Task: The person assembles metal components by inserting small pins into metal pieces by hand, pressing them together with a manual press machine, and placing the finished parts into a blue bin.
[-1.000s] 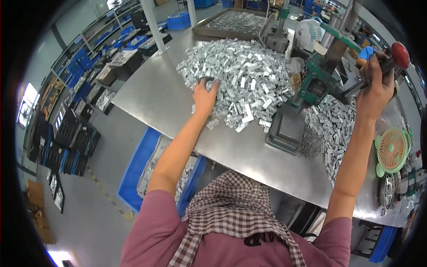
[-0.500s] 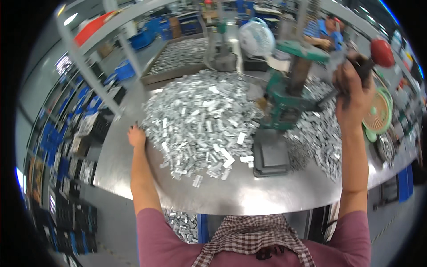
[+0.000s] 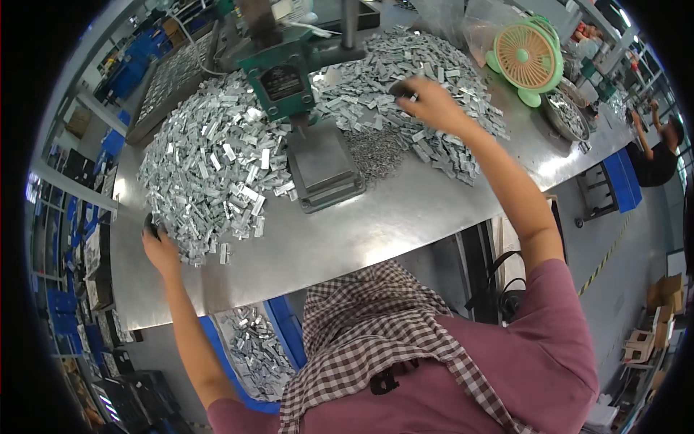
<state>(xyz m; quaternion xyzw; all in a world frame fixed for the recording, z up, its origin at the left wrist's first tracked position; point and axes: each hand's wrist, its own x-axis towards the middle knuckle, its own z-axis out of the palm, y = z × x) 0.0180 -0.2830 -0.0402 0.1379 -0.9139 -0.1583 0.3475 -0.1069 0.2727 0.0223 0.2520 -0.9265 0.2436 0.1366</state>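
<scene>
My left hand [image 3: 162, 249] is at the left edge of a large pile of small silvery metal pieces [image 3: 206, 159], its dark-covered fingertips slightly apart beside them. Over a second pile of similar pieces [image 3: 441, 72], on the right, hovers my right hand [image 3: 434, 106]. Its thumb and dark-tipped fingers are apart, a little blurred, and I see nothing between them. Between the two piles stands a green hand press [image 3: 284, 87] above a grey metal base block [image 3: 323, 165]. Small dark pins or rivets [image 3: 376, 153] lie heaped right of the block.
A green fan [image 3: 526, 58] stands at the far right of the metal table [image 3: 361, 228], near a round pan of parts [image 3: 566, 116]. A tray of parts [image 3: 173, 79] is at the back left. Below the front edge sits a blue bin [image 3: 278, 329] with metal pieces. Another person [image 3: 654, 145] works at right.
The view has swung to the right. My right hand has let go of the press's red-knobbed lever and come down over the right pile. My left hand stays beside the left pile.
</scene>
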